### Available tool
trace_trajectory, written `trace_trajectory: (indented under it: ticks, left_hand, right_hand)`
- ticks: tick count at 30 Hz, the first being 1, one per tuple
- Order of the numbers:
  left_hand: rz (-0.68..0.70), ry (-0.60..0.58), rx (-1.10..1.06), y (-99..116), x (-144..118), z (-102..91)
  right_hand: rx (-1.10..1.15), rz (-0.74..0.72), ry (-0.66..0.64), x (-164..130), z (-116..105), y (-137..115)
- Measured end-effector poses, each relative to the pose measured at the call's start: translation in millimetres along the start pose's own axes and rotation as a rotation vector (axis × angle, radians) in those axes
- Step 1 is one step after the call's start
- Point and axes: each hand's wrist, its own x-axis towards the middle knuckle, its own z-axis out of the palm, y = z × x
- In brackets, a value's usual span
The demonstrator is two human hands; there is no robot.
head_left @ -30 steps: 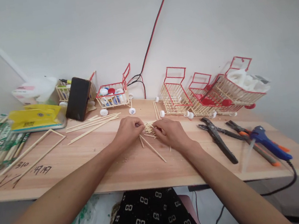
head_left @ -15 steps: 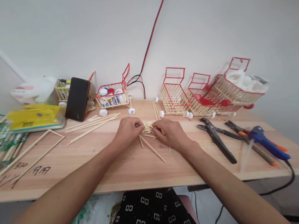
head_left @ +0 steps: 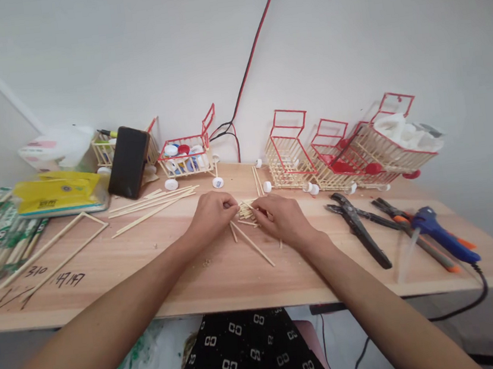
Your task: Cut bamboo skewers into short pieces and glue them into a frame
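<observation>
I am looking down at my left hand (head_left: 211, 214) and right hand (head_left: 283, 218), both resting on the bench (head_left: 158, 267) and meeting over a small bundle (head_left: 246, 209) of short sticks that is lying at the middle of the board, between the fingertips; the left hand is curling with its fingers pinching the bundle's near end, and the right hand is closing on the other end with thumb and forefinger, though I cannot tell how many sticks each pinch is taking; a long stick (head_left: 252, 243) is lying slantwise just beside the wrists, partly under the right hand; the pliers (head_left: 360, 229) and the glue gun (head_left: 442, 236) are lying well apart to the right, the carts (head_left: 336, 152) are standing along the wall, and the phone (head_left: 129, 162) is leaning at the left rear; to handle the bundle well, I am judging that the pinches should be staying light and level, the sticks kept flat on the wood so their ends are lining up against one fingertip as a stop; squeezing hard would likely be fanning them or snapping the thin ones; I would be keeping the wrists low and clear of the long stick, since a nudge there could be scattering the lot.
</observation>
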Motion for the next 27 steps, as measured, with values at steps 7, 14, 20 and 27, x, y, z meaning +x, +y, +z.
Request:
trace_trajectory:
  ticks: [7, 14, 20, 27]
  left_hand:
    - [-0.004, 0.006, -0.014, 0.3, -0.6, 0.0]
    - [0.028, 0.022, -0.007, -2.0, -0.1, 1.8]
    - [0.024, 0.026, -0.009, -1.9, -0.1, 1.6]
    - [0.025, 0.033, -0.029, -2.2, -0.3, 1.3]
  right_hand:
    - [-0.013, 0.018, 0.011, -0.7, 1.9, 1.1]
    - [-0.015, 0.021, 0.013, -0.3, 3.1, 1.1]
    - [-0.013, 0.016, 0.01, -0.4, 3.4, 1.9]
    - [-0.033, 0.003, 0.015, -0.5, 3.3, 1.9]
